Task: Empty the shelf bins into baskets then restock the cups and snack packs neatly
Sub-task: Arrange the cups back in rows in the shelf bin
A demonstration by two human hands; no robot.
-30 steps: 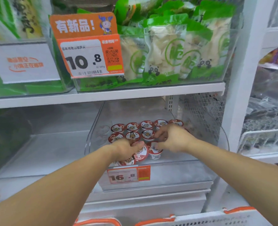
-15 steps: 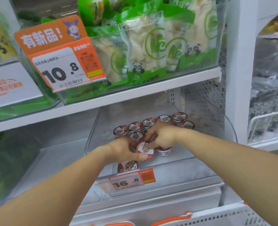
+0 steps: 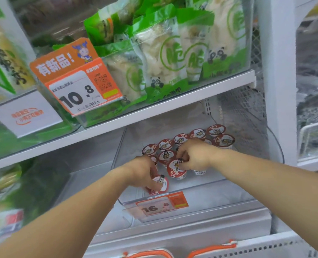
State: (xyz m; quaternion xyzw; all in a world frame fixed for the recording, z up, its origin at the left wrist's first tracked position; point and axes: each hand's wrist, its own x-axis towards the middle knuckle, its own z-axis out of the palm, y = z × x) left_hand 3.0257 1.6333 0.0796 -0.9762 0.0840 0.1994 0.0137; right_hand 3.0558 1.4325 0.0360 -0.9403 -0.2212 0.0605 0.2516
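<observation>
Labels: bin tag "16.8"; upper tag "有新品!", "10.8" | left hand grips near cup | right hand pinches next cup | cups rowed far-right in clear bin, white shelf above.
</observation>
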